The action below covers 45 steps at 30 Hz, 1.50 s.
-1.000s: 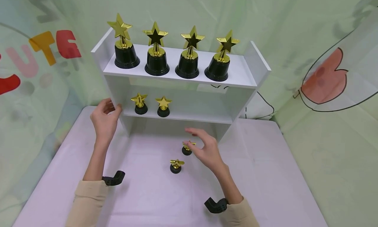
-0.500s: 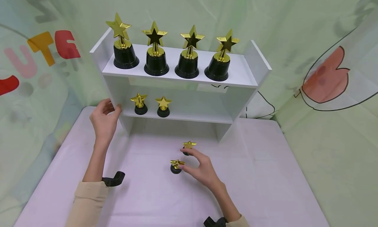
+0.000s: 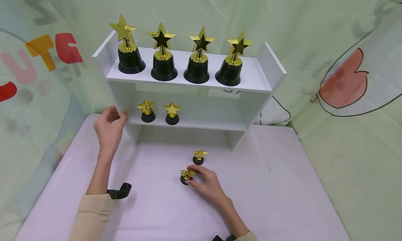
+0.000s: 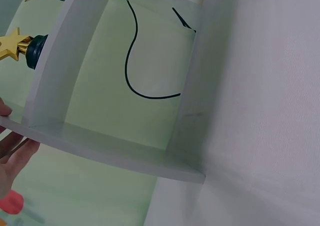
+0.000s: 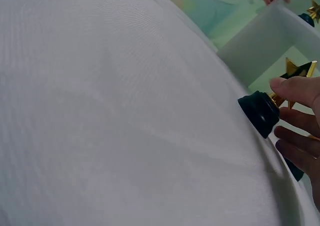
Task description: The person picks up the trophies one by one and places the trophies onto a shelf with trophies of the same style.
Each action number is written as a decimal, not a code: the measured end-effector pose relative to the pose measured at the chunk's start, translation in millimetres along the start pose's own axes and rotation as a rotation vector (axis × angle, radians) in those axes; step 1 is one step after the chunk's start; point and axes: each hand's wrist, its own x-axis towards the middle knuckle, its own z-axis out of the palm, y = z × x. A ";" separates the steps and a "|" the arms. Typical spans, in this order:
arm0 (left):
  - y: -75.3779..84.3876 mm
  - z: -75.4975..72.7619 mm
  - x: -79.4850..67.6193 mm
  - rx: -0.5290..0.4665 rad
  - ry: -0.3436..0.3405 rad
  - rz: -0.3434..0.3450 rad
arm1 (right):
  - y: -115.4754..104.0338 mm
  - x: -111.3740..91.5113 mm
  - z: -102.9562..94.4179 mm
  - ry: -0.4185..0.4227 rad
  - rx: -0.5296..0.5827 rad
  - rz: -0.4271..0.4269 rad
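My left hand (image 3: pixel 109 131) grips the left side panel of a white two-tier shelf (image 3: pixel 213 121); in the left wrist view the thumb and fingers (image 4: pixel 21 158) lie on either side of the panel (image 4: pixel 120 153). On the table in front, my right hand (image 3: pixel 205 185) pinches a small gold star trophy with a black base (image 3: pixel 183 180) between thumb and fingers. The right wrist view shows this trophy (image 5: pixel 259 113) with the thumb at the stem, just under the star. Another small star trophy (image 3: pixel 198 160) stands just behind it, nearer the shelf.
Several larger star trophies (image 3: pixel 164 66) line the top shelf. On the middle shelf, two small trophies, one at the far left (image 3: pixel 148 115) and one beside it (image 3: pixel 172 119), stand toward the left. A pale cloth (image 3: pixel 267 192) covers the table, and printed curtains (image 3: pixel 345 147) hang around it.
My right hand has moved down and left from the rear small trophy to the front one, and its thumb and fingers have closed on it. My left hand stays at the shelf's side.
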 end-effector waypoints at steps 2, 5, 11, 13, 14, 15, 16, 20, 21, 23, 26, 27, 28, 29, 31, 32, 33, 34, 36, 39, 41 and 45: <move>0.2 0.1 0.1 -0.003 0.004 0.002 | 2.6 0.3 3.3 -0.011 -0.017 0.001; 0.8 0.9 0.7 -0.005 -0.002 0.008 | 6.0 0.3 6.7 -0.013 -0.034 -0.002; 1.1 1.9 0.9 0.001 -0.011 0.008 | 7.7 -0.5 9.3 0.012 -0.003 -0.020; 0.7 1.9 0.6 0.005 -0.010 0.005 | 7.2 -0.4 9.7 0.020 0.010 -0.020; 0.5 1.9 0.4 0.008 -0.011 0.004 | 6.9 -0.3 9.8 0.022 0.018 -0.011; 0.3 1.9 0.2 0.009 -0.012 0.003 | 6.6 -0.3 10.0 0.024 0.020 -0.005; 0.1 1.9 0.1 0.009 -0.014 0.001 | 6.4 -0.4 10.1 0.024 0.023 0.003; -1.1 1.5 -0.4 0.006 -0.014 -0.002 | 5.4 -0.5 10.3 0.021 0.037 0.038; -1.4 1.3 -0.5 0.005 -0.014 -0.002 | 5.1 -0.4 10.1 0.021 0.041 0.038; -2.2 0.9 -0.7 0.009 -0.012 0.000 | 4.5 -0.2 9.8 0.023 0.046 0.030; -2.9 0.1 -0.8 0.011 -0.008 0.002 | 3.4 0.0 9.7 0.023 0.052 0.013; -3.0 -0.1 -0.7 0.009 -0.008 0.003 | 2.6 0.0 9.4 0.022 0.051 0.012; -3.0 -0.3 -0.6 0.007 -0.006 0.005 | 1.9 0.0 9.0 0.020 0.049 0.014; -3.0 -0.7 -0.5 0.004 -0.005 0.004 | 1.1 -0.1 8.6 0.018 0.050 0.017; -2.7 -0.8 -0.5 -0.003 -0.002 0.004 | -1.1 -0.3 7.3 0.013 0.041 0.022; -2.4 -0.8 -0.5 -0.005 0.000 0.004 | -2.9 -0.3 6.0 0.012 0.038 0.023; -2.0 -0.7 -0.5 -0.008 0.001 0.004 | -4.7 -0.5 4.7 0.011 0.034 0.024; -1.5 -0.8 -0.6 -0.008 0.003 0.003 | -6.4 -0.7 3.4 0.010 0.033 0.020; -0.4 -0.8 -1.0 -0.009 0.007 0.004 | -9.8 -1.0 0.7 0.015 0.023 -0.008; 0.7 -1.2 -1.4 -0.010 0.012 0.004 | -13.7 -1.9 -3.9 0.029 0.011 -0.075; 1.2 -1.3 -1.7 -0.008 0.013 0.007 | -15.8 -2.5 -7.2 0.040 0.002 -0.123; 1.0 -0.9 -1.4 -0.009 0.009 0.014 | -22.9 -2.9 -15.6 0.042 0.003 -0.160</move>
